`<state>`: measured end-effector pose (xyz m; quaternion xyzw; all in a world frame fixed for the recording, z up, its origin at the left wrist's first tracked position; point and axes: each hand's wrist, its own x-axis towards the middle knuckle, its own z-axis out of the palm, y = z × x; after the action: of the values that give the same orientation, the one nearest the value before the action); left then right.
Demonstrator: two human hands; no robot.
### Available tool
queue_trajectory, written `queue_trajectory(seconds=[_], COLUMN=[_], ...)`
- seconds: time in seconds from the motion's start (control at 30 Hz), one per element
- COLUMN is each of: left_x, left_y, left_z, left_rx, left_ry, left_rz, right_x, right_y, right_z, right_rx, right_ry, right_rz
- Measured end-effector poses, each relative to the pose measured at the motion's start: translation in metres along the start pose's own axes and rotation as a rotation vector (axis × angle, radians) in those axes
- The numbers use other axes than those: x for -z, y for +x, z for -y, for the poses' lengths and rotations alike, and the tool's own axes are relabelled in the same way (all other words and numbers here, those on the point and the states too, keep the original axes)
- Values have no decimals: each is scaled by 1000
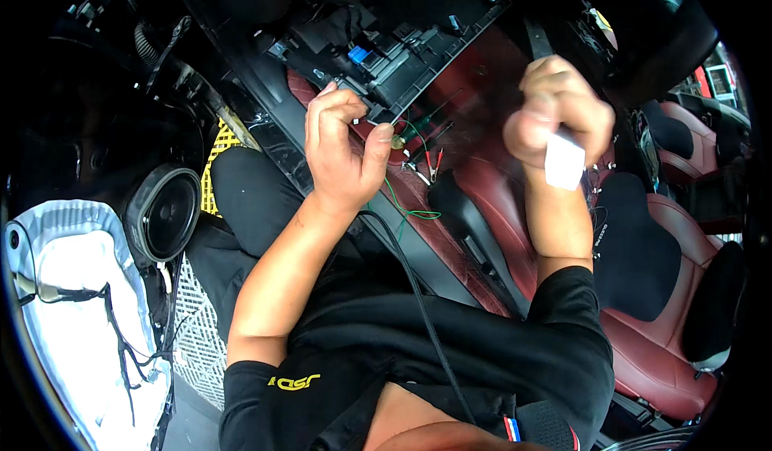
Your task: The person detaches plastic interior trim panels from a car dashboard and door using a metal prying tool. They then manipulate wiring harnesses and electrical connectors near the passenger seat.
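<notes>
Left hand (344, 147), half-curled, grips the black panel (410, 77) ahead, apparently steadying it; rightward, my closed right hand (559, 111) pinches a white slip (565, 164); the next move likely demands firm support.

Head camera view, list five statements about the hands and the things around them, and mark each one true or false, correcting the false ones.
1. The left hand is at the lower corner of the black plastic panel. True.
2. The right hand is spread flat. False: its fingers are curled, and a small white piece shows at it.
3. A thin green wire runs to the right of the left wrist. True.
4. The round black speaker is at the right of the picture. False: it is at the left.
5. Red and black seats show at the right. True.
</notes>
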<state>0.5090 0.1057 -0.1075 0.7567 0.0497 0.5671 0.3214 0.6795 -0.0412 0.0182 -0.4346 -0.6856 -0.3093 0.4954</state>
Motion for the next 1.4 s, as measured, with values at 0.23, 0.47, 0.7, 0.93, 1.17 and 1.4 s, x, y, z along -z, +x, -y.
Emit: queue_trajectory(seconds=[0.23,0.47,0.7,0.93,1.17,1.4], left_x=[9,71,139,140,94,48], left_y=[12,62,116,109,80,56], left_z=[1,-46,-131,-147,-51,1], left_rx=[67,-17,-300,-391,-28,34], left_ry=[-48,198,11,22,301,256], left_rz=[-2,52,386,179,242,310], right_x=[-14,-16,-24,-23,-28,-28], right_y=[-65,-72,-77,-77,-79,-76], right_z=[-37,-42,-46,-47,-43,-43], right_rx=[-127,-427,-661,-745,-826,-806], right_ry=[-356,-388,-364,-350,-192,-228], right_rz=[23,-50,153,233,323,317])
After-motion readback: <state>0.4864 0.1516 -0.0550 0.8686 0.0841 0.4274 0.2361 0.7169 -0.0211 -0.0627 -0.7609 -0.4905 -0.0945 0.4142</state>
